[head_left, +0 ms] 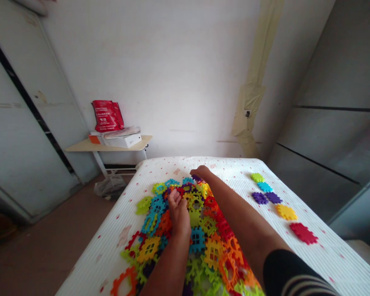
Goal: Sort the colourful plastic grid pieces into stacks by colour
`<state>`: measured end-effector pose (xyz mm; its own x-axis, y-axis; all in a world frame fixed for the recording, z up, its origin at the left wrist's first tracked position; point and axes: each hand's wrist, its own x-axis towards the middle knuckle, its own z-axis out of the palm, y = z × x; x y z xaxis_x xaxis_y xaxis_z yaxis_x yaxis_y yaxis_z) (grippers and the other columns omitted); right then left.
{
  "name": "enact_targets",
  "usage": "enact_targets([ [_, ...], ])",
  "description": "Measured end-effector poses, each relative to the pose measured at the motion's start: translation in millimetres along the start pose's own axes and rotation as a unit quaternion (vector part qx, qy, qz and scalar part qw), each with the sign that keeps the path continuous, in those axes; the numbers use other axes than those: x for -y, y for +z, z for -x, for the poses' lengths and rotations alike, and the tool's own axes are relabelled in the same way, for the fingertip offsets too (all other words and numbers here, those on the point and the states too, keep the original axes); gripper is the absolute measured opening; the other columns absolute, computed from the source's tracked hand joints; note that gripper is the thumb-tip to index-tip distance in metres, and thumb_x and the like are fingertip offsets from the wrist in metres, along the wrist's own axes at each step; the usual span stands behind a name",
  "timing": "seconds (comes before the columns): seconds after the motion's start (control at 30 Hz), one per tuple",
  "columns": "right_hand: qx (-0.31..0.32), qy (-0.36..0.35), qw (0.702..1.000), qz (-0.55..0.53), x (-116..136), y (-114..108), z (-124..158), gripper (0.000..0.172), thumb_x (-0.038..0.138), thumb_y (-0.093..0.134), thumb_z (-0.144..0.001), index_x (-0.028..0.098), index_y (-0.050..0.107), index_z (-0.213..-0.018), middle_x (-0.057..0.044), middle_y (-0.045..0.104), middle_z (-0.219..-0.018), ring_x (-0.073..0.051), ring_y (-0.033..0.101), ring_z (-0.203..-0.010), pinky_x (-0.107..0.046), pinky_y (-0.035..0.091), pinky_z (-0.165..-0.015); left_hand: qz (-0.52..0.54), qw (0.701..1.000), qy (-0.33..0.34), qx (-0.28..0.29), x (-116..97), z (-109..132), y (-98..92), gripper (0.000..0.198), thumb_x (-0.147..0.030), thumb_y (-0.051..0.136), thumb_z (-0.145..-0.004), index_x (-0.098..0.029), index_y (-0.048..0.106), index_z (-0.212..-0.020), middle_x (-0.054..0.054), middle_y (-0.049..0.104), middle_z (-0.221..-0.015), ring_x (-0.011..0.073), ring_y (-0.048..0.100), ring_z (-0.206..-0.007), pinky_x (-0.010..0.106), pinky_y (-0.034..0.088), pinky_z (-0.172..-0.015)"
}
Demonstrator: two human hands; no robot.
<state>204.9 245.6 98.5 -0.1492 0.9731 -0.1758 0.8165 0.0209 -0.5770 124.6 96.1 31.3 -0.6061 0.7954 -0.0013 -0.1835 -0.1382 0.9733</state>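
Note:
A wide pile of colourful interlocking plastic pieces [195, 218] lies on the white dotted bed cover [111, 242]. My left hand [179, 211] rests over the middle of the pile, palm turned partly up, fingers apart and holding nothing. At the pile's far edge is my right hand [200, 172], its fingers bent down at a purple piece [197, 178]; its grip is mostly hidden. Apart from the pile, on the right, lie a green piece [257, 177], a light blue piece [264, 187], two purple pieces [260, 198], a yellow piece [286, 212] and a red piece [304, 233].
Beyond the bed's far left corner stands a small table [80, 145] with a red bag [107, 116] and a white box [123, 140]. A plastic bag [110, 186] lies on the floor below. A wall rises behind the bed; grey panels stand at the right.

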Motion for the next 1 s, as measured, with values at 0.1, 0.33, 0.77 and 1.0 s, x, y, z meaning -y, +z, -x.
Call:
enact_targets([
  [0.1, 0.015, -0.014, 0.998, -0.067, -15, -22, 9, 0.024, 0.035, 0.057, -0.077, 0.014, 0.065, -0.085, -0.006, 0.067, -0.070, -0.014, 0.061, -0.056, -0.021, 0.046, -0.049, 0.003, 1.000, 0.003, -0.006, -1, 1, 1.2, 0.046, -0.014, 0.048, -0.073, -0.021, 0.042, -0.118, 0.010, 0.049, -0.120, 0.0178, 0.050, -0.113, 0.034, 0.038, -0.098],
  [0.33, 0.085, -0.044, 0.972, -0.213, -69, -53, 74, 0.030, 0.022, 0.063, -0.068, 0.017, 0.061, -0.097, -0.004, 0.066, -0.076, -0.011, 0.058, -0.059, -0.019, 0.043, -0.049, 0.011, 1.000, 0.022, 0.004, -5, 4, 2.7, 0.039, -0.018, 0.052, -0.070, -0.020, 0.053, -0.109, 0.009, 0.055, -0.117, 0.0199, 0.052, -0.111, 0.035, 0.038, -0.096],
  [0.77, -0.018, -0.131, 0.921, -0.365, -96, -10, 141, 0.031, 0.042, 0.065, -0.067, 0.015, 0.061, -0.081, 0.002, 0.056, -0.065, -0.008, 0.045, -0.055, -0.022, 0.035, -0.051, -0.172, 0.914, 0.079, 0.358, -28, 47, 16.9, 0.025, -0.039, 0.063, -0.068, -0.015, 0.067, -0.075, 0.004, 0.065, -0.070, 0.0162, 0.058, -0.068, 0.025, 0.044, -0.064],
  [1.0, -0.080, -0.190, 0.932, -0.298, -89, -1, 153, 0.037, 0.045, 0.048, -0.081, 0.016, 0.060, -0.102, -0.004, 0.063, -0.089, -0.015, 0.057, -0.078, -0.028, 0.045, -0.069, -0.089, 0.943, -0.041, 0.317, -23, 38, 14.5, 0.029, -0.041, 0.066, -0.064, -0.013, 0.066, -0.073, 0.001, 0.061, -0.058, 0.0125, 0.054, -0.057, 0.023, 0.041, -0.057],
])
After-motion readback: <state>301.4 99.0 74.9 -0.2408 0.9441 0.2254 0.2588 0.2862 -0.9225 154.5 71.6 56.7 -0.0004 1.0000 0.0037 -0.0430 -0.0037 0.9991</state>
